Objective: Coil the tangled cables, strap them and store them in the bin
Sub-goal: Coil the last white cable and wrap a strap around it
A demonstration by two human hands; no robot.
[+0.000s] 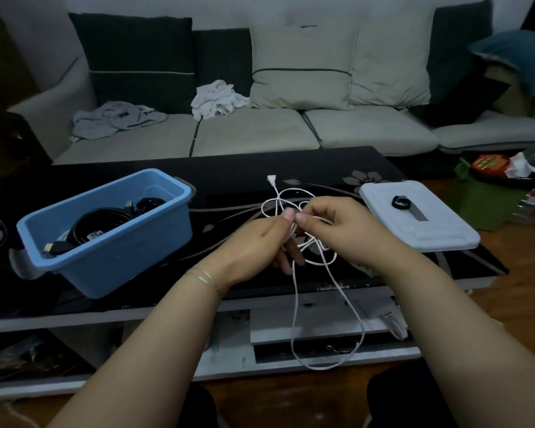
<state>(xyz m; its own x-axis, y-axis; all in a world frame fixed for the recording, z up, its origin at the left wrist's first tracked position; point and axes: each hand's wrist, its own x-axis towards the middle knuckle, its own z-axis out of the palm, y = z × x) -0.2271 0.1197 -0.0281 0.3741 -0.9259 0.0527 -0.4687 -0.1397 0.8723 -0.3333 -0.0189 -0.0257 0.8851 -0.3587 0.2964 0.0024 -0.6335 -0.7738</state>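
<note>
Holding a thin white cable (294,273) above the near edge of a black glass coffee table (229,168), a person works at its tangle with both hands. The left hand (260,245) pinches the strands between thumb and curled fingers; the right hand (334,223), just beside it and thumb to thumb, pinches the same knot of loops. Small loops fan out behind the fingers, a white plug (271,178) sticks up on the far side, and one long loop hangs down past the table's near edge.

The cable looks light, limp and smooth, so it will likely sag and slip. Pinching at the crossing point, then feeding even loops into one hand, seems the best hold.

To the left on the table stands a blue plastic bin (155,239), already holding coiled black cables (99,227). To the right lies a pale lid (439,230) with a black strap (400,202) curled on it.
</note>
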